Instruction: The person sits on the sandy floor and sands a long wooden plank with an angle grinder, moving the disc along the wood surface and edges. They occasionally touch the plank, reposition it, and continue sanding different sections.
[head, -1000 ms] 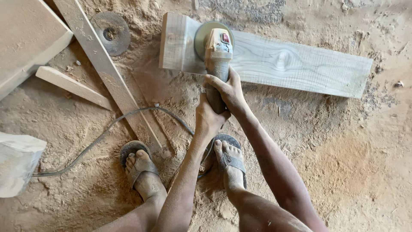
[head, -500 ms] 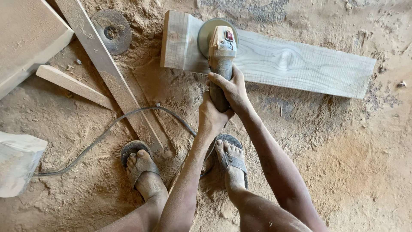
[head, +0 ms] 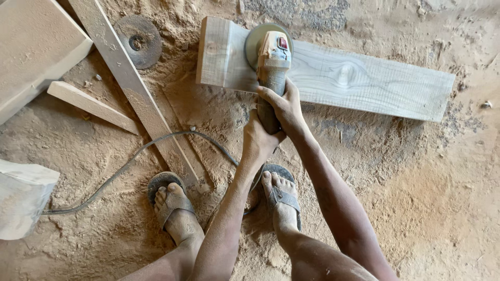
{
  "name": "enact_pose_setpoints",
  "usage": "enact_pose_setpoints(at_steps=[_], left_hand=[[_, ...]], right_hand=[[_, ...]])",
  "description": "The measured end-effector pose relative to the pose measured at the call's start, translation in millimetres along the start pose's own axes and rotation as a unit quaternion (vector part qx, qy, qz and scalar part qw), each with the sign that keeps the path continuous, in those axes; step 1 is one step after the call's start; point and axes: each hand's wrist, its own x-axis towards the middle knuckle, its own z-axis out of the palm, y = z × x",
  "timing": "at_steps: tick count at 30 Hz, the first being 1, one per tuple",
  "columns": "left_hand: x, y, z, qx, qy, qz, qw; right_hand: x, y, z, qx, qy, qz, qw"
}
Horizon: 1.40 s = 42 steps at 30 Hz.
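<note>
Feet: two feet in grey sandals, the left foot (head: 174,208) and the right foot (head: 281,200), stand on the floor (head: 416,208), which is covered in sawdust.
Cable: a grey cable (head: 130,166) curves across the sawdust from the left edge, past the left foot, towards the hands.
Left hand: the left hand (head: 259,140) is wrapped tight around the rear end of the grinder's dark handle, just above the right foot.
Right hand: the right hand (head: 284,106) grips the same handle just ahead of the left hand, fingers curled over it; the two hands touch.
Grinder: the angle grinder (head: 272,57) points away from the person, its pale body and round disc lying on the plank near the plank's left end.
Plank: a long pale plank (head: 364,80) lies flat on the floor, slanting down to the right.
Left side: a long narrow batten (head: 125,83) runs diagonally, with a short strip (head: 91,104) beside it, a pale block (head: 23,198) at the left edge and a slab (head: 36,47) in the far corner.
Far: a loose round disc (head: 138,40) lies in the sawdust just right of the batten's upper part.
</note>
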Motion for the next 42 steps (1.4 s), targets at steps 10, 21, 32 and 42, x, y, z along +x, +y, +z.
enact_pose_setpoints(at_steps=[10,21,32,42], left_hand=[[-2.5,-6.0,-17.1,0.005,-0.116,0.114,0.987],[121.3,-9.1,-69.2,0.765,0.041,0.233,0.598],[135.8,61.1,-117.3,0.397,0.05,0.139,0.906],[123.1,3.0,-103.1,0.203,0.143,0.187,0.95]], right_hand=[[-28.3,-6.4,-40.9,0.05,0.059,-0.017,0.997],[-108.6,-19.6,-122.4,0.11,0.127,-0.017,0.986],[-119.7,-23.7,-109.7,0.147,0.118,-0.008,0.982],[-131.4,-27.4,-115.4,0.272,0.019,-0.016,0.962]])
